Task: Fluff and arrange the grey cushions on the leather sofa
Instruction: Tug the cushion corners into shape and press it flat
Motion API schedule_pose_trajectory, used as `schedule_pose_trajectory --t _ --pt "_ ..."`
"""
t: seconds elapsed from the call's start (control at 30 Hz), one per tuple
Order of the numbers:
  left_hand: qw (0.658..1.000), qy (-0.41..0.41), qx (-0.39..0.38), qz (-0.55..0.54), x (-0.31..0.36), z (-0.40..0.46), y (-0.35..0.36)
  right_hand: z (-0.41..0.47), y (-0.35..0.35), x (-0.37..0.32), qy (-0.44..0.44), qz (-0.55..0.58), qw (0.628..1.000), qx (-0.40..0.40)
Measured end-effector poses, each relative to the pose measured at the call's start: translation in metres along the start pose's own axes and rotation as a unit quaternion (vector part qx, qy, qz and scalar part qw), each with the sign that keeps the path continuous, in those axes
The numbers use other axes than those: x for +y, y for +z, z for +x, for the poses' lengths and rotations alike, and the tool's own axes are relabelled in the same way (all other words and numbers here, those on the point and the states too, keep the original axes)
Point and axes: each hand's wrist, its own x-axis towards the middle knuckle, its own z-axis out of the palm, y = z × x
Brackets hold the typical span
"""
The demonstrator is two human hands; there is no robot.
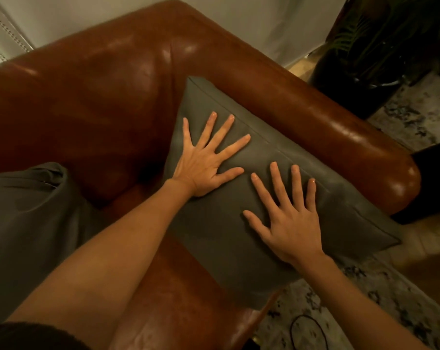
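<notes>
Against the sofa armrest, the grey cushion is pressed by left hand and right hand, fingers spread flat; pressure should be applied evenly.

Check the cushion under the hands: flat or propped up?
Propped: the cushion leans against the sofa arm, both hands pressing it, left, right.

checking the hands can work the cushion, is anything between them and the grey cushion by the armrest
Nothing visible. The left hand and right hand both lie flat with fingers spread directly on the grey cushion, which leans against the leather sofa's armrest. A second grey cushion sits apart to the left.
</notes>
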Motion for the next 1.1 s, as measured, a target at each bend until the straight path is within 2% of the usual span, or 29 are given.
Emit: schedule_pose_trajectory --t 0.1,0.27,0.37,0.53,0.63,0.73,0.8,0.9,0.93,0.97,1.03,1.1 --pt "1.000 -0.017 0.021 0.000 0.003 -0.015 -0.010 -0.008 -0.001 -0.004 -0.004 0.006 1.000 -0.006" --pt "0.987 -0.150 0.043 -0.048 0.016 -0.069 -0.002 -0.009 -0.013 -0.024 0.016 -0.001 1.000 0.000" --pt "0.983 -0.167 0.013 -0.080 0.024 -0.073 0.007 -0.009 -0.015 -0.027 0.009 -0.010 1.000 -0.004" --pt "0.977 -0.176 -0.008 -0.122 0.024 -0.049 0.018 -0.008 -0.018 0.015 -0.044 -0.027 0.999 -0.004" --pt "0.974 -0.173 -0.010 -0.143 0.019 -0.042 0.020 -0.023 -0.023 0.052 -0.012 -0.051 0.999 -0.003" --pt "0.972 -0.166 0.002 -0.168 0.017 -0.043 0.016 -0.039 -0.029 0.073 0.036 -0.057 0.997 -0.038" --pt "0.955 -0.217 0.026 -0.203 0.018 -0.041 0.010 -0.045 -0.031 0.070 0.067 -0.044 0.995 -0.057" --pt "0.875 -0.380 0.082 -0.289 0.013 -0.028 -0.012 -0.047 -0.039 0.048 0.177 0.041 0.983 -0.028" --pt "0.869 -0.384 0.097 -0.296 0.012 -0.023 -0.020 -0.042 -0.043 0.036 0.203 0.077 0.976 -0.014" --pt "0.887 -0.347 0.111 -0.285 0.014 -0.020 -0.028 -0.034 -0.047 0.023 0.209 0.104 0.972 0.000" --pt "0.936 -0.208 0.137 -0.250 0.019 -0.019 -0.037 -0.007 -0.053 -0.008 0.180 0.131 0.974 0.033" --pt "0.963 -0.094 0.133 -0.215 0.024 -0.019 -0.036 0.028 -0.050 -0.037 0.153 0.152 0.975 0.053"
